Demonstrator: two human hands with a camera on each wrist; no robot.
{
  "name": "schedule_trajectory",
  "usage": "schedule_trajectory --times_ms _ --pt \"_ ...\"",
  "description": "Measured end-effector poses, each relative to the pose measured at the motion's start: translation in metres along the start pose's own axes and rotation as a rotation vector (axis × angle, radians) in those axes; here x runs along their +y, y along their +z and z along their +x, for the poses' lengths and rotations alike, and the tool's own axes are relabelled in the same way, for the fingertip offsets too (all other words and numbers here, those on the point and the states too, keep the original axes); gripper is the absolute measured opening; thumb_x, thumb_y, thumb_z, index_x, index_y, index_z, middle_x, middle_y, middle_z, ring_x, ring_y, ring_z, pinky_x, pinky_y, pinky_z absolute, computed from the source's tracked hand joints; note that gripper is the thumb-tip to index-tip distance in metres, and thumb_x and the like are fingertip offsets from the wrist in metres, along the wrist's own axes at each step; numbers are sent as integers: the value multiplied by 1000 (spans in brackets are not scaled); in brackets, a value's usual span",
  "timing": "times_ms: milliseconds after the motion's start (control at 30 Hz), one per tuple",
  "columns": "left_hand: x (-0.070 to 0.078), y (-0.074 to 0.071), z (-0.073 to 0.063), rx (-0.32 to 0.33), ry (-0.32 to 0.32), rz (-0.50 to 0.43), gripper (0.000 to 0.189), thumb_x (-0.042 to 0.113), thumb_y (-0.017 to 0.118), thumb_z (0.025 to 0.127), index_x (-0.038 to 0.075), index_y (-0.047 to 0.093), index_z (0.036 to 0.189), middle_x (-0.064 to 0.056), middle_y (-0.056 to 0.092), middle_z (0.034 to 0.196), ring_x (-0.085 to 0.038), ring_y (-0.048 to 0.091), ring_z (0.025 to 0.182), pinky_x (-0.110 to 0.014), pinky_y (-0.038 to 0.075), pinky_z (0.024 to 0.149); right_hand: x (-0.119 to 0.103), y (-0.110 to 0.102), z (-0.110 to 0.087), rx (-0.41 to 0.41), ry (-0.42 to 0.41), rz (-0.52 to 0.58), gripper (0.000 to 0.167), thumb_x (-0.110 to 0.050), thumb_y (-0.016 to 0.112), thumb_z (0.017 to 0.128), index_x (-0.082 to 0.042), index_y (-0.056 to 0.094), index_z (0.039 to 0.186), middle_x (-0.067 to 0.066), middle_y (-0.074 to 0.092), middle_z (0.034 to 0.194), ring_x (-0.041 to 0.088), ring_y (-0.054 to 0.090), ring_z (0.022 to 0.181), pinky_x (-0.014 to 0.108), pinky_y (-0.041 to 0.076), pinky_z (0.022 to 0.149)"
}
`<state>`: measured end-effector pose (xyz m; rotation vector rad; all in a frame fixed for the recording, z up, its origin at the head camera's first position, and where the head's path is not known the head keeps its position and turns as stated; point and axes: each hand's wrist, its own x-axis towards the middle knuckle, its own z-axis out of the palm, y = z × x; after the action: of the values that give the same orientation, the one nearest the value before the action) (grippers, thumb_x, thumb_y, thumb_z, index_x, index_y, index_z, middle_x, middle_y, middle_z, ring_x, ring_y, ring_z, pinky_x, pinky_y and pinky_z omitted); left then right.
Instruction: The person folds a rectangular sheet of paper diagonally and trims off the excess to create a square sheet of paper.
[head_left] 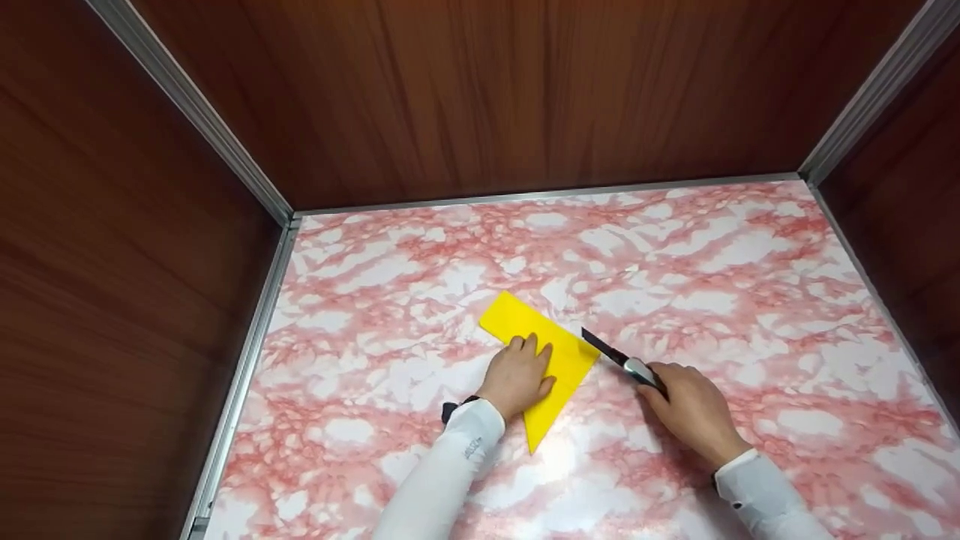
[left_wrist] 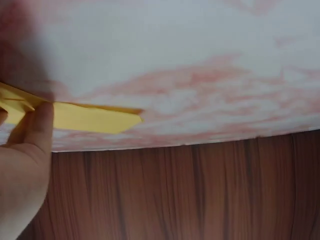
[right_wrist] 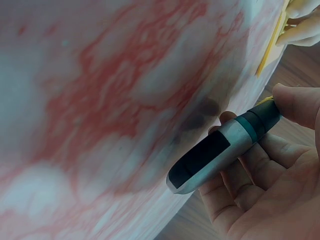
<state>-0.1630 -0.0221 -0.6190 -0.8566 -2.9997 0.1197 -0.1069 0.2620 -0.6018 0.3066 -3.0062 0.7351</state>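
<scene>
A folded yellow paper (head_left: 574,360) lies on the pink-and-white marbled tabletop, one long pointed corner aimed toward the person. My left hand (head_left: 517,379) rests on its left part with fingers spread, pressing it down. In the left wrist view, the paper's layered strip (left_wrist: 95,117) extends past the fingers. To the right, my right hand (head_left: 690,409) grips a utility knife (head_left: 637,369) by its silver-and-black handle. Its dark blade (head_left: 598,342) is extended and points up-left, overlapping the paper's right corner in the head view. The right wrist view shows the handle (right_wrist: 200,160) held between thumb and fingers.
Dark brown wood-grain panels (head_left: 480,97) enclose the marbled tabletop (head_left: 390,360) at the back and both sides. Silver metal strips (head_left: 247,375) run along the table's edges and up the corners.
</scene>
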Motion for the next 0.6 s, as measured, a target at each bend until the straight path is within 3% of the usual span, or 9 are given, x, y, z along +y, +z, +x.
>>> schedule_trajectory --times_ms 200,600 --pt "-4 -1 1 -37 41 50 56 52 48 98 20 50 144 -16 48 142 -31 50 118 -36 50 90 0 0 2 -4 -6 9 26 -30 72 89 -13 66 107 -1 61 85 21 51 72 37 37 61" --pt "3 10 5 78 26 127 50 48 50 99 16 59 135 -17 56 132 -31 55 109 -33 54 80 -1 2 2 -1 3 28 25 -29 73 88 -13 67 106 -2 60 83 21 51 72 37 38 62"
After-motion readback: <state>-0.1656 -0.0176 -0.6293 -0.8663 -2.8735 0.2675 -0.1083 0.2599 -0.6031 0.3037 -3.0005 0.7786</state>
